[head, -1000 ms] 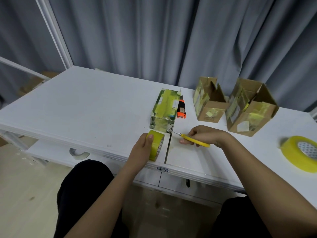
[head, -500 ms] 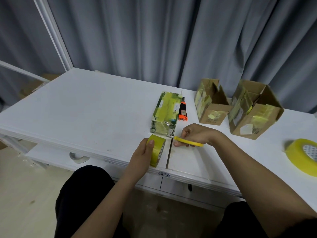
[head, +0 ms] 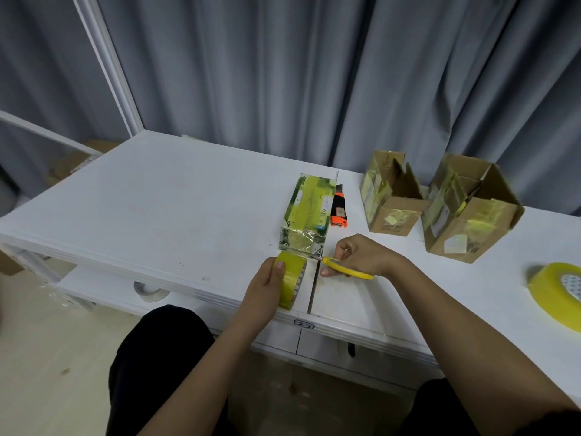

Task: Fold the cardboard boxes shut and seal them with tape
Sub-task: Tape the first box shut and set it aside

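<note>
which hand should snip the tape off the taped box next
Right. The right hand already grips the yellow scissors, tips at the tape strip between the taped box and the tape roll. The left hand is busy holding that roll taut.

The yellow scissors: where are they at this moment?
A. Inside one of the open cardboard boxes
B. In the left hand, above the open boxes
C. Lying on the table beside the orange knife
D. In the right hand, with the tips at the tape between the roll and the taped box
D. The right hand holds the yellow scissors, tips at the tape between the taped box and the roll gripped by the left hand.
</note>
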`<state>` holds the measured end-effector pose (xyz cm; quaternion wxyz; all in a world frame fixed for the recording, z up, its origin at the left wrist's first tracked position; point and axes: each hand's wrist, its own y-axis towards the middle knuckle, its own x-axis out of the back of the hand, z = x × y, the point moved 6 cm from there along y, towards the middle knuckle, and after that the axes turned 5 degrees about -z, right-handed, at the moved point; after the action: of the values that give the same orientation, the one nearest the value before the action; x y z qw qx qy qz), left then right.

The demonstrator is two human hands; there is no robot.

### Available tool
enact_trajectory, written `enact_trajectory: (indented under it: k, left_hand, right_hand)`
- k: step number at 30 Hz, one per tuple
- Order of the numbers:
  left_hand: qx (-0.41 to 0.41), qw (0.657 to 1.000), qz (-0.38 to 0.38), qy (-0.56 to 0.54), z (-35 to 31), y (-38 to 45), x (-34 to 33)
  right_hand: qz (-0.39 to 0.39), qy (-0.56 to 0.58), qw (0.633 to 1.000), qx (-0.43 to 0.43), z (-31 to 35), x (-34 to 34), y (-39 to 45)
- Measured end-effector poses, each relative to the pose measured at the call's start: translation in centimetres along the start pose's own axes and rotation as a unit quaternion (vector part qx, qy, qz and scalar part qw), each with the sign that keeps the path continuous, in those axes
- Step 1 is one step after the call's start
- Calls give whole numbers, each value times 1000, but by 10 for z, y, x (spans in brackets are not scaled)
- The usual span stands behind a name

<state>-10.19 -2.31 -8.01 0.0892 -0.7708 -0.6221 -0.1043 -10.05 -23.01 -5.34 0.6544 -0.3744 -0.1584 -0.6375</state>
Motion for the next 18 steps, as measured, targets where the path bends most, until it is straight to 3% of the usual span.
enact_trajectory:
  k: [4,18]
  left_hand:
    - [-8,1000,3,1,-1,-3,0]
    - [-18,999,13,42,-1,-4,1]
  right_hand:
    - [36,49,998,-26,0,-3,-2]
    - [84,-51,994,-40,14,8,-4]
